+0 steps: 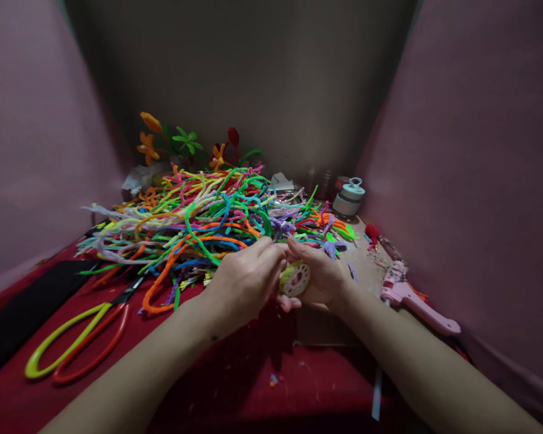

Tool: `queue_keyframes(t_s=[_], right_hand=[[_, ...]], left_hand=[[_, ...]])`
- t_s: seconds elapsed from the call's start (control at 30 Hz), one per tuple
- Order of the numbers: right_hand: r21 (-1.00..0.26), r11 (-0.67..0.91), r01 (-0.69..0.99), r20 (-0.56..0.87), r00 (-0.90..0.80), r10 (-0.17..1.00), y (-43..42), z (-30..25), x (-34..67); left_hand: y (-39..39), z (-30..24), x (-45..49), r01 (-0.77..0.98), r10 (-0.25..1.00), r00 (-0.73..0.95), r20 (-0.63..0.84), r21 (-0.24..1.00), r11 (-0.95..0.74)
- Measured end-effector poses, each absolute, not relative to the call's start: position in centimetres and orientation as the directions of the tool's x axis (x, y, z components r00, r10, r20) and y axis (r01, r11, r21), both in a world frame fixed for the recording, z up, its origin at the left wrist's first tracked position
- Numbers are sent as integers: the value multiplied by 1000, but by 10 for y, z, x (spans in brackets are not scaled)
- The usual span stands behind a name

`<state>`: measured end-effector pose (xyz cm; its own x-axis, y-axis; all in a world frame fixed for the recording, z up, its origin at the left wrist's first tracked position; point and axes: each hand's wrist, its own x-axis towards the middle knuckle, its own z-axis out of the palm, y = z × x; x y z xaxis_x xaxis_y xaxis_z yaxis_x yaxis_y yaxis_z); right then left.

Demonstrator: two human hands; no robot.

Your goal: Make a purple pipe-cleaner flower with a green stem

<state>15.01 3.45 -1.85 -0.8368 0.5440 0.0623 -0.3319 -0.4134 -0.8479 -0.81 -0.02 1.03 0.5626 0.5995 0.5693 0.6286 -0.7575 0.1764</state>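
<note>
A small pale spool (297, 278) with holes around its face and a yellow-green wound edge rests in my right hand (321, 271), whose fingers curl around it. My left hand (248, 274) is closed in a pinch right beside the spool, its fingertips meeting those of the right. Whatever it grips is hidden behind the fingers. Just beyond the fingertips shows a purple fuzzy piece (283, 227); whether it is held I cannot tell. More purple pieces (332, 248) lie past my right hand.
A large heap of coloured pipe cleaners (199, 211) spreads behind my hands. Scissors (84, 337) with yellow and red handles lie left. A pink glue gun (419, 301) rests right, near a white-lidded jar (349, 198). Fuzzy flowers (187, 140) stand at the back.
</note>
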Motion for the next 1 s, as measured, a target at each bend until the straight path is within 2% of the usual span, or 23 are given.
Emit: queue_keyframes(t_s=[0.07,0.1,0.17,0.23,0.27,0.33,0.4,0.47,0.57,0.73,1.0], right_hand=[[-872,-306,-381,102,-754,649,33,-16,148],[-884,-230,-408,135,-694,708,31,-14,148],[-899,-48,-435,228,-560,796,28,-10,148],[-906,130,-402,319,-449,834,24,-6,149],[-904,217,-367,364,-398,842,22,-5,150],[-883,382,-271,456,-310,835,18,-5,151],[-837,520,-173,548,-263,794,15,-7,151],[-787,610,-92,610,-262,748,13,-10,150],[-715,699,16,667,-285,688,13,-16,150],[-564,809,167,748,-311,586,10,-21,152],[-366,876,315,822,-331,463,6,-19,152]], left_hand=[[-1,12,-9,606,723,422,546,423,-673],[-2,14,-10,573,800,351,487,564,-595],[-3,17,-13,451,925,273,264,814,-365],[-4,18,-15,291,954,298,6,952,-97],[-4,18,-15,204,944,321,-75,979,8],[-5,16,-13,44,937,326,-126,992,119],[-6,15,-10,-46,951,291,-102,992,121],[-7,13,-6,-66,955,290,-64,994,86],[-9,13,-2,-37,953,303,-18,999,31],[-15,16,3,0,980,201,-5,1000,6],[-22,14,9,-38,993,116,33,999,-29]])
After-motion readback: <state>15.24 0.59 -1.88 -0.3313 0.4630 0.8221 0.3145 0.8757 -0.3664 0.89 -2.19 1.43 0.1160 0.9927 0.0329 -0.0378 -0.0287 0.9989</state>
